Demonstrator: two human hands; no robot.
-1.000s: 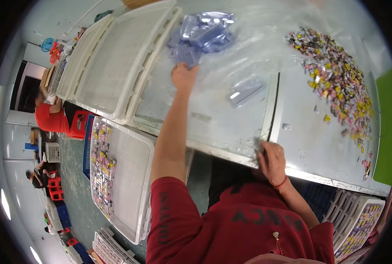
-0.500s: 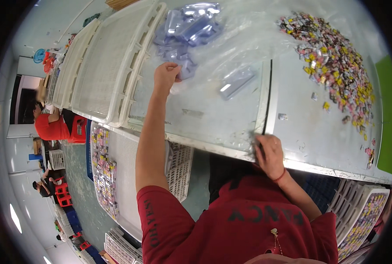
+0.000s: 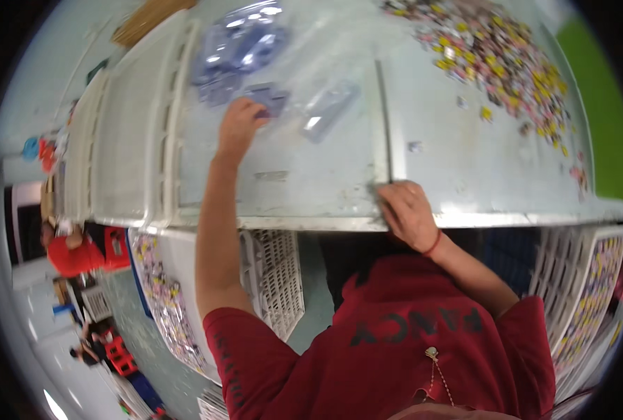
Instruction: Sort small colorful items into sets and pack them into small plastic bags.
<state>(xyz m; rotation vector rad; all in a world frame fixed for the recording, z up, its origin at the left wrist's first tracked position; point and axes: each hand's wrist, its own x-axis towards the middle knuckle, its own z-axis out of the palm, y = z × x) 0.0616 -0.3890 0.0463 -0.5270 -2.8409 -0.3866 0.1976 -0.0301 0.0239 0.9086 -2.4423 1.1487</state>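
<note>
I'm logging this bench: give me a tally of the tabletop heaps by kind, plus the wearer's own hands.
Heaps of bluish plastic containers: 1
Heaps of small colourful pieces: 1
Hands, left hand and right hand: 2
Total: 4

I see a dark red shirt (image 3: 409, 301), a red wristband (image 3: 435, 243), see-through violet-blue trays (image 3: 243, 47), packets (image 3: 497, 64) speckled yellow, pink and black, a bright green panel (image 3: 600, 105), a white latticed crate (image 3: 278, 269).

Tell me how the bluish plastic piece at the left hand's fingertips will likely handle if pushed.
The bluish plastic piece by the left hand looks thin and translucent, so probably light. Its angular outline suggests some stiffness. Lying low on the table, it seems unlikely to roll.
</note>
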